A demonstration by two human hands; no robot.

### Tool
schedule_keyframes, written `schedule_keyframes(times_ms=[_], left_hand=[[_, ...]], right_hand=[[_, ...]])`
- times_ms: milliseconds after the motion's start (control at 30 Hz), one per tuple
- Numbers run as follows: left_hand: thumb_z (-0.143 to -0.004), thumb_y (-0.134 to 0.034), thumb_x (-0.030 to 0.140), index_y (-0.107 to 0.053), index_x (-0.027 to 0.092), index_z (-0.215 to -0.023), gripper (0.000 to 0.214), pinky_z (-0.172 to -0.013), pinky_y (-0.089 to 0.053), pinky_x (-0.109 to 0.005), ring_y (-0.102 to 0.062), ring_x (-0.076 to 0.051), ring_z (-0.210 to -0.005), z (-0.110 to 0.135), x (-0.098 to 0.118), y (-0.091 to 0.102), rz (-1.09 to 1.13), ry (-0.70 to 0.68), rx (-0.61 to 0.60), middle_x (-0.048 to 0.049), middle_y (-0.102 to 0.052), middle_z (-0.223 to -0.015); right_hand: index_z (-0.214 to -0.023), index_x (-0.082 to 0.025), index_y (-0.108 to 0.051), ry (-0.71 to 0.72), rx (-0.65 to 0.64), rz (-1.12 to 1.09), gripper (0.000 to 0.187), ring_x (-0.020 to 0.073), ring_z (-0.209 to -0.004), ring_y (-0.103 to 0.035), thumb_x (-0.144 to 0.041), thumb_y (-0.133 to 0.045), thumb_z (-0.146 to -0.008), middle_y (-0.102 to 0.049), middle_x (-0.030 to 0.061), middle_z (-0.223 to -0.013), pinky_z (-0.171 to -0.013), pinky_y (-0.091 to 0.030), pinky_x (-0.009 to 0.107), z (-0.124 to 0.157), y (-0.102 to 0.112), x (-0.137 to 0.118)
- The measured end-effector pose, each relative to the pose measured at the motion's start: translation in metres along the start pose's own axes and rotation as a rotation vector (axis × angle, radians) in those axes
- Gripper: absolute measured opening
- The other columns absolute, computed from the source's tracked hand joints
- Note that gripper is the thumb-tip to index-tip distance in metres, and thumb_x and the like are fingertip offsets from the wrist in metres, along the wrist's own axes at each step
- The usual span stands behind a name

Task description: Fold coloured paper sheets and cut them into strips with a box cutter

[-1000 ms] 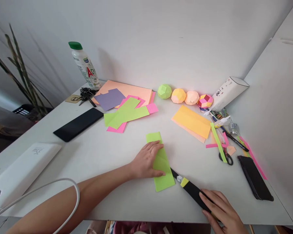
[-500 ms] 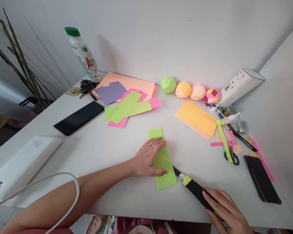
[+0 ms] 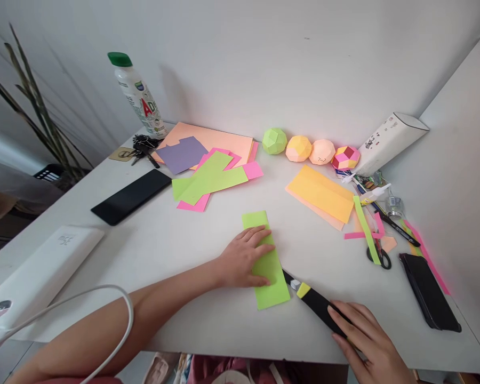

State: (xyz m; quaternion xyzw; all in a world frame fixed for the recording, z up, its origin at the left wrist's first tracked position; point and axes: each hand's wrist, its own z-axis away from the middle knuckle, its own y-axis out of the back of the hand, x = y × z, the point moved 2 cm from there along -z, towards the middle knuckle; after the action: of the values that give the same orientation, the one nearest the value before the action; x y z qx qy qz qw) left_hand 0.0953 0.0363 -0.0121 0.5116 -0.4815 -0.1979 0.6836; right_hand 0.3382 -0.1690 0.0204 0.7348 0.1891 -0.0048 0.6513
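Note:
My left hand (image 3: pixel 246 257) lies on a folded light-green paper (image 3: pixel 272 296) with its fingers spread, pressing it to the table. In my right hand (image 3: pixel 370 336) is a black and yellow utility knife (image 3: pixel 320 306), gripped by its handle. The knife's blade points up and left and meets the paper's right edge. I cannot tell whether the tip is inside the fold or under the paper.
Behind lie green strips (image 3: pixel 208 181), a purple sheet (image 3: pixel 183 154) and orange paper (image 3: pixel 322 192). Paper balls (image 3: pixel 298 149) line the wall. To the right are scissors (image 3: pixel 384 260) and a black case (image 3: pixel 430 293); to the left, a phone (image 3: pixel 131 196), a white power bank (image 3: pixel 44 274) and a bottle (image 3: pixel 140 98).
The knife and my right hand have shifted slightly left and up. My left fingers have moved a little on the green paper, which stays in place. The view has tilted slightly.

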Motion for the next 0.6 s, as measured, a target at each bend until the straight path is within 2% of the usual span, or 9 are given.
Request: schedule_keyframes(times_ms=[167, 433, 600], left_hand=[[-0.071, -0.064, 0.064, -0.047, 0.022, -0.133, 0.077, -0.11, -0.022, -0.051, -0.02, -0.034, -0.138, 0.0003, -0.0017, -0.0013, -0.038, -0.024, -0.006, -0.0141, -0.029, -0.149], [-0.074, -0.061, 0.064, -0.048, 0.023, -0.132, 0.073, -0.111, -0.02, -0.051, -0.019, -0.035, -0.139, 0.0013, -0.003, -0.0055, -0.042, -0.078, 0.044, -0.0117, -0.028, -0.15], [-0.074, -0.06, 0.065, -0.048, 0.022, -0.133, 0.073, -0.111, -0.02, -0.05, -0.019, -0.034, -0.139, 0.0011, -0.002, -0.0056, -0.078, -0.078, 0.026, -0.0133, -0.028, -0.15]], right_hand=[[-0.133, -0.026, -0.051, 0.004, 0.001, 0.01, 0.043, 0.0225, -0.113, -0.057, -0.027, -0.052, -0.09, -0.06, 0.0058, -0.125, -0.084, -0.056, 0.027, 0.0018, 0.0011, -0.0013], [-0.128, -0.026, -0.056, -0.019, 0.035, 0.043, 0.038, 0.0216, -0.111, -0.058, -0.03, -0.052, -0.09, -0.063, 0.0051, -0.121, -0.083, -0.056, 0.027, 0.001, 0.0052, -0.0071], [-0.128, -0.024, -0.057, -0.027, 0.033, 0.073, 0.038, 0.0217, -0.113, -0.056, -0.029, -0.052, -0.09, -0.062, 0.0055, -0.122, -0.084, -0.056, 0.028, 0.0009, 0.0052, -0.0098]])
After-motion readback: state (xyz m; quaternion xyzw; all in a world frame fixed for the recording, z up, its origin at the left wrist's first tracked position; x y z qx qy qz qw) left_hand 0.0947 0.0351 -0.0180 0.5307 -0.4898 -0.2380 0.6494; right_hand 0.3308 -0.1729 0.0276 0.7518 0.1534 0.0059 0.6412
